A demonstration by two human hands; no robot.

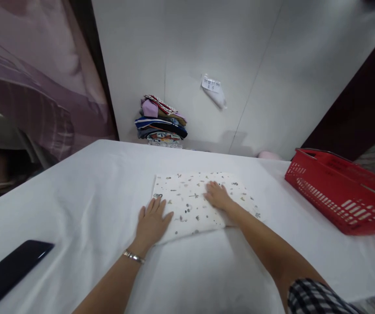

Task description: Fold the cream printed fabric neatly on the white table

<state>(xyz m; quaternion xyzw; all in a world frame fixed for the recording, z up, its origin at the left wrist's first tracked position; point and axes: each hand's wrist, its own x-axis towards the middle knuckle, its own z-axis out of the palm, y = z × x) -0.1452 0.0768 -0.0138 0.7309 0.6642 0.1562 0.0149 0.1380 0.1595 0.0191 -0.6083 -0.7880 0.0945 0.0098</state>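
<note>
A white cloth with small printed figures lies folded flat on the white-covered table. My left hand rests at the cloth's left edge, fingers spread, with a silver bracelet on the wrist. Upon the cloth's right half lies my right hand, palm down with its fingers apart. Neither hand grips anything.
A red plastic basket stands at the table's right side. At the lower left lies a dark flat object. Beyond the back edge, a stack of folded clothes is beside the pale wall, where a labelled plastic bag hangs.
</note>
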